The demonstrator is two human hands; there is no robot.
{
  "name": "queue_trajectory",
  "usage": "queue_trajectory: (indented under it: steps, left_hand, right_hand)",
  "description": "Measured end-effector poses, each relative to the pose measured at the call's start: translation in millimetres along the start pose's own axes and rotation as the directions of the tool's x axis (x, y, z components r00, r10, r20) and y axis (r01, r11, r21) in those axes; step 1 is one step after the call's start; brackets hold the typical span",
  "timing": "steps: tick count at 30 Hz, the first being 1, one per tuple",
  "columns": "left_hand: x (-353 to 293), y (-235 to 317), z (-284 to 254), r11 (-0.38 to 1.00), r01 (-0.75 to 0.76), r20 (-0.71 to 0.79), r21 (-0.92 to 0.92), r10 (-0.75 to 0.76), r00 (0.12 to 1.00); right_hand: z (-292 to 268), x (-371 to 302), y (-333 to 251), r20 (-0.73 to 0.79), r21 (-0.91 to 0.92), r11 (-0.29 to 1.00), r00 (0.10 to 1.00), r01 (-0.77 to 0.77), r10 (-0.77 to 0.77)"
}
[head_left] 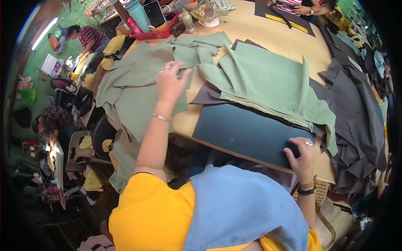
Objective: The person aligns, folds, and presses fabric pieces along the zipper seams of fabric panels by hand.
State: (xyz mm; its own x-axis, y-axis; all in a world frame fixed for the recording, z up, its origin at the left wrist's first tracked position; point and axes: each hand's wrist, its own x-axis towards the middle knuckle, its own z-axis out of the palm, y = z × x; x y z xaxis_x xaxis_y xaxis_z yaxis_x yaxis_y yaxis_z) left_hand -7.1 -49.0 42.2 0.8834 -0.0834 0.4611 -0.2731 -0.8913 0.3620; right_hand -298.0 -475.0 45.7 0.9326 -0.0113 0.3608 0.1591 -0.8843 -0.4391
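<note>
Over a heap of green fabric pieces (138, 77), my left hand (171, 79) is raised with its fingers apart and nothing in them. My right hand (302, 154) is at the right end of a dark flat board (238, 131), thumb spread from the slightly bent fingers, holding nothing. Just beyond the board lies a green fabric panel (268, 75) with a zipper (264, 109) along its near edge. A small metal zipper pull (310, 126) shows at the zipper's right end. Dark grey fabric (207, 94) sticks out from under the panel.
Dark grey fabric pieces (356, 121) drape over the table's right side. A red basket (157, 31) with a blue tumbler (137, 14) and a phone (154, 14) stands at the back, near a glue bottle (188, 21). Across the table (247, 27), another person's hands (301, 9) are near a yellow ruler (287, 23).
</note>
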Motion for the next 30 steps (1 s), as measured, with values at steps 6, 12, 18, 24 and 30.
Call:
queue_trajectory:
  steps: [6,12,18,24,30]
  left_hand:
    - [25,-120,30,0.824,0.17,-0.126,0.54,-0.121,0.985]
    - [32,-134,29,0.909,0.397,0.025,0.129,-0.404,0.915]
    - [49,-81,-12,0.846,0.085,-0.518,-0.527,-0.399,0.757]
    - [2,71,-29,0.617,-0.07,-0.211,-0.784,-0.159,0.964]
    - [-79,130,20,0.577,-0.529,-0.119,-0.622,0.599,0.792]
  right_hand:
    - [15,3,-2,-0.016,0.03,0.998,0.998,-0.056,0.056]
    - [16,5,-1,-0.018,0.035,0.998,0.998,-0.058,0.058]
    - [17,4,1,-0.007,0.029,0.999,0.999,-0.046,0.046]
    - [18,4,-4,-0.012,0.03,0.999,0.999,-0.046,0.046]
    - [50,45,-59,0.375,0.836,0.34,0.901,-0.43,0.218]
